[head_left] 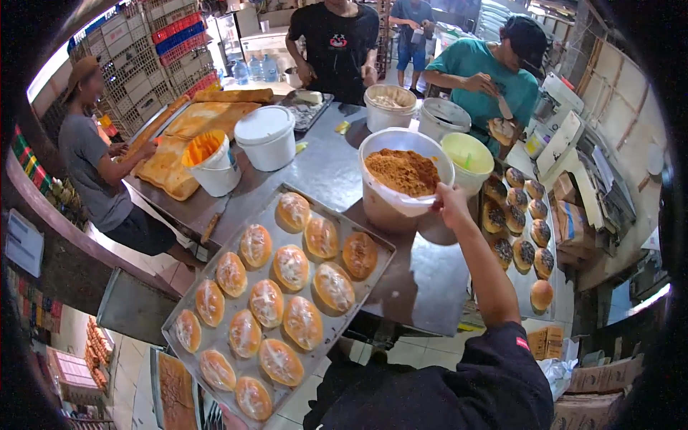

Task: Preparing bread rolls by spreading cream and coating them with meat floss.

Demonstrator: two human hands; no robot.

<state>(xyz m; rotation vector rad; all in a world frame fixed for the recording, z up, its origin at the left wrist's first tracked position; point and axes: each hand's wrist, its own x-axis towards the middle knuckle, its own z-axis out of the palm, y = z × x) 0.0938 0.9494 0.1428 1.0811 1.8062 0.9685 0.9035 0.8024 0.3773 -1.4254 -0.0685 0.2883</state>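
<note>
- Right hand (pixel 450 205): clamped on rim of white bucket (pixel 387 212) containing brown crumbs (pixel 403 172).
- Left hand (pixel 233 418): mostly hidden beside bun tray (pixel 287 238); grip cannot be told.

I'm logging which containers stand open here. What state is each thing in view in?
Crumb bucket: open, brown crumbs inside
Right hand: gripping its rim
Lidded white bucket: shut
Orange-smeared bucket: open
Pale green bucket: open
Two back buckets: open
Near buns: white-streaked, one browner
Far-right buns: mostly dark-topped, one plain
Left hand: mostly hidden, grip unclear
</note>
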